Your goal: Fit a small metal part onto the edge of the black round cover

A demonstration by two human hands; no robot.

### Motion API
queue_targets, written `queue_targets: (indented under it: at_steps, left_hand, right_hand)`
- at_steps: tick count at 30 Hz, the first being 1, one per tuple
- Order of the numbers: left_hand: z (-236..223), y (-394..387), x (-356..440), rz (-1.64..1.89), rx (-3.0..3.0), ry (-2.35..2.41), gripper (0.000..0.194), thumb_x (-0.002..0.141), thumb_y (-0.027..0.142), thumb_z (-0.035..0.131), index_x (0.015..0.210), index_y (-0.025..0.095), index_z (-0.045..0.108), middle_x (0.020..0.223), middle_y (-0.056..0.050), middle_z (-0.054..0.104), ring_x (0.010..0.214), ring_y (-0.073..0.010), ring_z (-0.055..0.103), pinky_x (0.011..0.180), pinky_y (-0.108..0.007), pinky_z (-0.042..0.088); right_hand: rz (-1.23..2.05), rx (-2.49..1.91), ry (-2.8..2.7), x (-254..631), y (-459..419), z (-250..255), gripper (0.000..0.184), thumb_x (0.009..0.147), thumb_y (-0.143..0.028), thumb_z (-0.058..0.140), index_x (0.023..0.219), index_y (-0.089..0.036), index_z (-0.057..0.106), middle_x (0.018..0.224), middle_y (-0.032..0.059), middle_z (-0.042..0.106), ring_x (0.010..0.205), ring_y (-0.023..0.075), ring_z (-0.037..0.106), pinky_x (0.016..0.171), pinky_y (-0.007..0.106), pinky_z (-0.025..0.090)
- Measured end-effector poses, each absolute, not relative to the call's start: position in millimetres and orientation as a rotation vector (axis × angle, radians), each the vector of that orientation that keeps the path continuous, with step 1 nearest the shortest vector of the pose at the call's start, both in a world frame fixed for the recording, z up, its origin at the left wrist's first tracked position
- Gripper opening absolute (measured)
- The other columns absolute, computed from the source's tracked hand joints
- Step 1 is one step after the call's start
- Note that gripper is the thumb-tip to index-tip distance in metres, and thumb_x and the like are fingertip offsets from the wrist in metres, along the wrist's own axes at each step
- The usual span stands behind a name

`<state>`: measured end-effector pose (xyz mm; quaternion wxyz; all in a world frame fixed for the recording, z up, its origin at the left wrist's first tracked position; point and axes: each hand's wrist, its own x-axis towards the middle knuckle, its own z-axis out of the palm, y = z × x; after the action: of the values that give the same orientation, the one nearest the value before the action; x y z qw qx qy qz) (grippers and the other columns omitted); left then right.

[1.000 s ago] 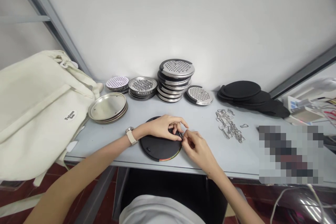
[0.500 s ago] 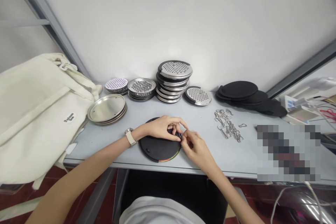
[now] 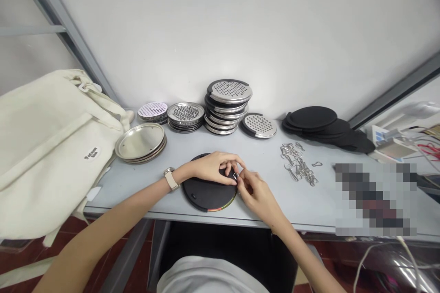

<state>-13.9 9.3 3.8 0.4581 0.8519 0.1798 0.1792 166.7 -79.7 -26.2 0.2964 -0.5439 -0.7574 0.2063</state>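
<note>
A black round grater holder lies flat near the table's front edge, with a shiny metal rim showing at its lower right. My left hand, a watch on its wrist, rests over its top, fingers curled and thumb along the right edge. At that edge a small silver carabiner clip shows between the fingertips. My right hand pinches at the clip from the right, its fingertips touching or nearly touching the left ones. The exact hold on the clip is partly hidden by the fingers.
Loose carabiner clips lie to the right. Stacked black discs sit behind them. Along the wall stand a tall grater stack, a single grater, and more graters. Metal plates and a cream bag are left.
The clip shows a little more clearly between the fingertips, and the right fingers have shifted slightly. The holder and both arms stay almost where they were.
</note>
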Motion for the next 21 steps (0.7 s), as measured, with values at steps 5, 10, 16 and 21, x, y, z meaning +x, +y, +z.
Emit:
queue_targets:
  at_steps: [5, 10, 16, 21]
  left_hand:
    - [4.5, 9.0, -14.5, 0.431, 2.073, 0.452, 0.044, 0.073, 0.018, 0.070, 0.115, 0.017, 0.057, 0.090, -0.003, 0.066, 0.069, -0.0079, 0.053, 0.065, -0.020, 0.043]
    - [6.7, 8.3, -14.6, 0.430, 2.053, 0.449, 0.044, 0.073, 0.018, 0.071, 0.115, 0.017, 0.058, 0.084, -0.002, 0.065, 0.072, -0.0093, 0.055, 0.068, -0.021, 0.043]
    - [6.8, 8.9, -13.8, 0.420, 2.060, 0.450, 0.046, 0.073, 0.020, 0.071, 0.116, 0.017, 0.058, 0.083, -0.003, 0.066, 0.071, -0.0101, 0.055, 0.066, -0.021, 0.042]
    - [5.8, 9.5, -14.0, 0.423, 2.083, 0.430, 0.048, 0.073, 0.020, 0.071, 0.119, 0.016, 0.057, 0.082, -0.003, 0.067, 0.069, -0.0092, 0.052, 0.064, -0.020, 0.040]
  right_hand:
    - [0.521, -1.450, -2.030, 166.9, -79.5, -26.0, 0.022, 0.092, -0.027, 0.040, 0.071, -0.022, 0.041, 0.060, -0.0012, 0.051, 0.064, 0.0177, 0.049, 0.065, 0.029, 0.040]
    - [0.505, -1.448, -2.032, 167.4, -79.3, -27.4, 0.023, 0.091, -0.025, 0.041, 0.069, -0.022, 0.040, 0.060, -0.0011, 0.051, 0.063, 0.0172, 0.049, 0.064, 0.029, 0.039]
    - [0.479, -1.461, -2.036, 166.6, -78.5, -28.1, 0.022, 0.089, -0.023, 0.042, 0.067, -0.023, 0.039, 0.057, -0.0015, 0.048, 0.063, 0.0174, 0.049, 0.061, 0.028, 0.038]
    - [0.496, -1.480, -2.021, 167.0, -78.3, -29.4, 0.024, 0.088, -0.023, 0.042, 0.065, -0.023, 0.035, 0.058, -0.0013, 0.047, 0.064, 0.0176, 0.048, 0.060, 0.027, 0.037]
